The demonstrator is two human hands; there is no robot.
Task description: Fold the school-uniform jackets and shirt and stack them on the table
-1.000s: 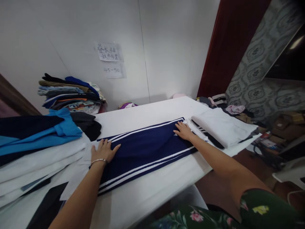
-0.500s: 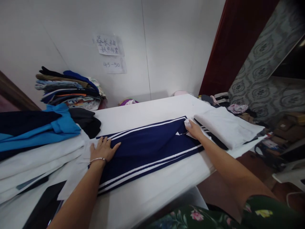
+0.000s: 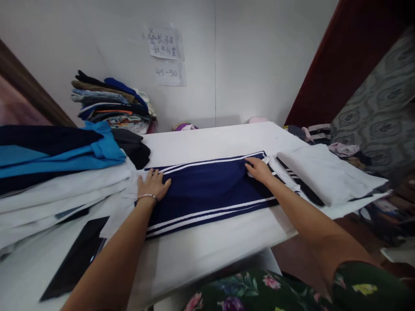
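A navy garment with white double stripes [image 3: 204,185] lies folded into a long band on the white table. My left hand [image 3: 154,185] rests flat with spread fingers on its left end, where white cloth also shows. At the right end, my right hand [image 3: 258,169] has its fingers bent and drawn together at the navy cloth, seeming to pinch it; the fingertips are partly hidden. White trim lies beside that wrist. Just right of it is a folded white garment [image 3: 327,172], over dark cloth with white stripes.
A tall stack of folded clothes [image 3: 113,103] stands at the back left. Blue and navy garments [image 3: 65,153] lie on white cloth at the left, near a flat black item [image 3: 78,259]. More clothes [image 3: 319,133] sit at the far right. Paper signs [image 3: 167,43] hang on the wall.
My right hand has let go of the white trim at the right end and shifted slightly left onto the navy cloth. My left hand stays on the left end. The view has turned.
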